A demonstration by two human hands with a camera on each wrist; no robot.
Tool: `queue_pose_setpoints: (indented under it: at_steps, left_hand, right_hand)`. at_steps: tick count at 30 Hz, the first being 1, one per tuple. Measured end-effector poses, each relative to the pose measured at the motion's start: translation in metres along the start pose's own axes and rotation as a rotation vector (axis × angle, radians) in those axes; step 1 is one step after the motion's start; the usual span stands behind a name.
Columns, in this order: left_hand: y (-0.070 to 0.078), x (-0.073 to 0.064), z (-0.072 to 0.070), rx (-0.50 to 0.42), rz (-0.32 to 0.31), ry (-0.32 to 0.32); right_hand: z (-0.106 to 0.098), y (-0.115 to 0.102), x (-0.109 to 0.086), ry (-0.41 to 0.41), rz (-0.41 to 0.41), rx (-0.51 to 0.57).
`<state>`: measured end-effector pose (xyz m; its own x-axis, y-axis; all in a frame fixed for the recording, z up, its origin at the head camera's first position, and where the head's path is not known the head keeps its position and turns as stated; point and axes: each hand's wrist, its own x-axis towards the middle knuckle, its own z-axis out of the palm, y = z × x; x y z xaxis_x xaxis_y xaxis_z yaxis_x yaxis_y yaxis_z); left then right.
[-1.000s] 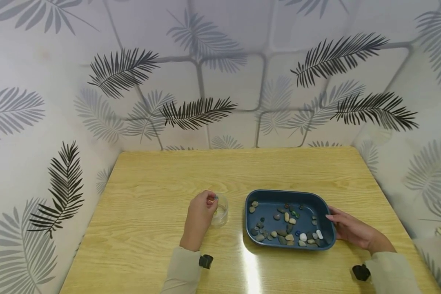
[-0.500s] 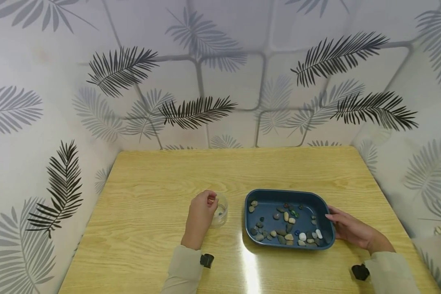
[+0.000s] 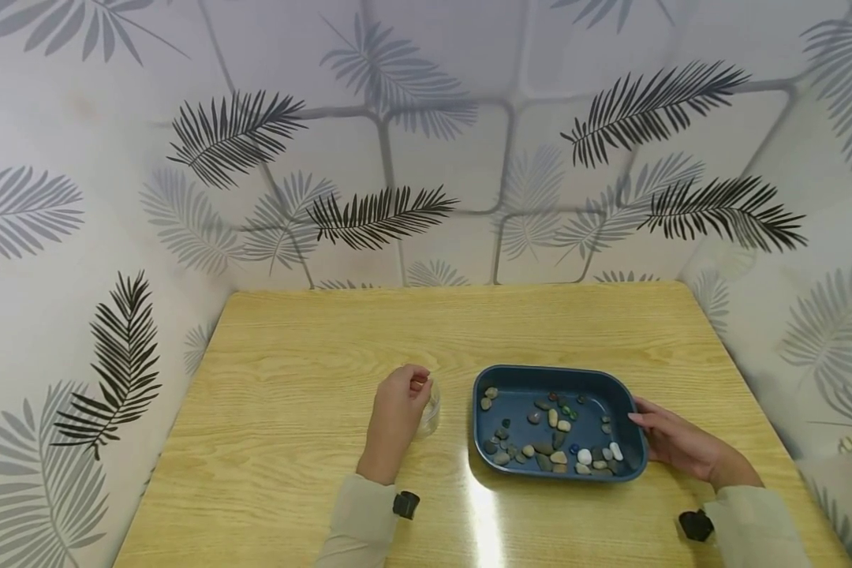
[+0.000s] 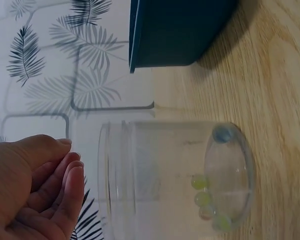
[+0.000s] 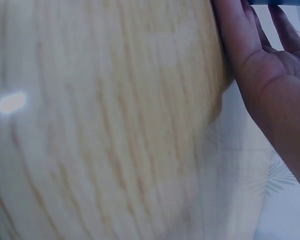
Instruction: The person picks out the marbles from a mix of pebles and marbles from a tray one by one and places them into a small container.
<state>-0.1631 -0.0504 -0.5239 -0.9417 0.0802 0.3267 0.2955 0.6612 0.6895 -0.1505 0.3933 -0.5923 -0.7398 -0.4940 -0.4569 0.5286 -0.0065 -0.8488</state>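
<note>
My left hand (image 3: 397, 402) hovers at the mouth of a clear plastic jar (image 3: 429, 414), partly covering it in the head view. In the left wrist view its thumb and fingers (image 4: 72, 185) are loosely curled, with nothing showing between them. At the bottom of the jar lie several yellow-green marbles (image 4: 203, 198) and a bluish marble (image 4: 223, 133). My right hand (image 3: 681, 442) grips the right end of a dark blue rectangular basin (image 3: 561, 379), thumb over the rim and fingers outside. Stones (image 3: 558, 457) and a few glass marbles (image 3: 569, 412) are scattered over its floor.
The jar and basin stand side by side on a light wooden table (image 3: 291, 355), a narrow gap between them. Feather-patterned walls (image 3: 454, 181) close in the table at the back and sides. A glare streak (image 3: 484, 513) crosses the wood in front of the basin.
A blue-green marble at my left fingertips was let go into the jar. My left hand has since shifted slightly right over the jar. My right hand and the basin stay put.
</note>
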Motion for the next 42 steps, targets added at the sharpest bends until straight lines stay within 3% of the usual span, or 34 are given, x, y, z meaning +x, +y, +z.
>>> queue_pose_setpoints:
  at_steps: [4,10,20,27,37,42]
  left_hand:
    - [0.007,0.001,0.008,0.030,0.048,-0.017]
    - [0.024,-0.003,0.019,0.003,0.061,-0.090]
    - [0.057,-0.020,0.055,0.054,0.185,-0.275]
    - [0.067,-0.024,0.084,0.097,0.224,-0.360]
    - [0.084,-0.021,0.104,0.124,0.284,-0.454]
    - [0.091,-0.020,0.117,0.113,0.288,-0.508]
  right_hand:
    - [0.000,0.000,0.000,0.016,0.006,0.004]
    - [-0.001,0.000,0.001,0.013,-0.001,0.015]
    - [-0.001,0.001,-0.001,0.020,-0.017,-0.013]
    - [0.001,0.000,-0.001,0.042,-0.005,-0.027]
    - [0.001,0.002,0.000,0.067,0.009,-0.029]
    - [0.002,0.001,-0.002,0.030,-0.023,-0.039]
